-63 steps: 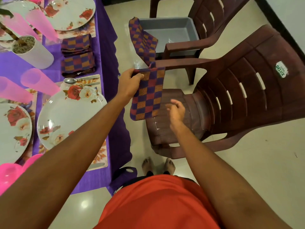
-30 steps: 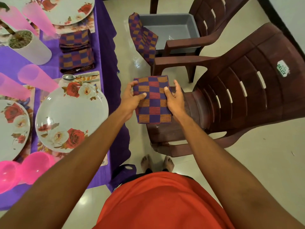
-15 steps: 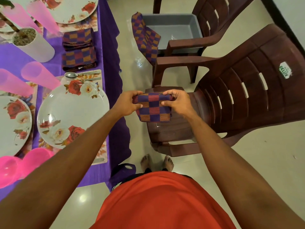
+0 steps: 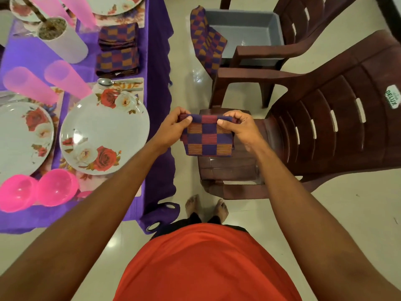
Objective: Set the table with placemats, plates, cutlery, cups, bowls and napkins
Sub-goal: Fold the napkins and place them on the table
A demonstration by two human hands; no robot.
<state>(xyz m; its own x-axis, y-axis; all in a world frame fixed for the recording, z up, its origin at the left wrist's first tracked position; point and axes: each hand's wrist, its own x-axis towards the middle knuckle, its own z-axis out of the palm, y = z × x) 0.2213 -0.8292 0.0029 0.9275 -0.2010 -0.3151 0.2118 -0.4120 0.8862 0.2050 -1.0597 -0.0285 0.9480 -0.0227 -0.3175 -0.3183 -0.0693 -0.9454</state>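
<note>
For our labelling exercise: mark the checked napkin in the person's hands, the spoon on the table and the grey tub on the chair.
checked napkin (image 4: 208, 139): head view, middle of the folded cloth.
spoon (image 4: 105, 81): head view, on its bowl.
grey tub (image 4: 243, 32): head view, bare inner floor.

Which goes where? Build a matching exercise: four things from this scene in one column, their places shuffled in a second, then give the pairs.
Things
1. checked napkin
2. spoon
3. grey tub
4. pink bowls

Places
A. on the seat of the far chair
B. pinched along its top edge by the left hand and right hand
C. on the placemat, just beyond the nearest plate
D. on the table, on the near side of the plates

Pairs: 1-B, 2-C, 3-A, 4-D
</note>
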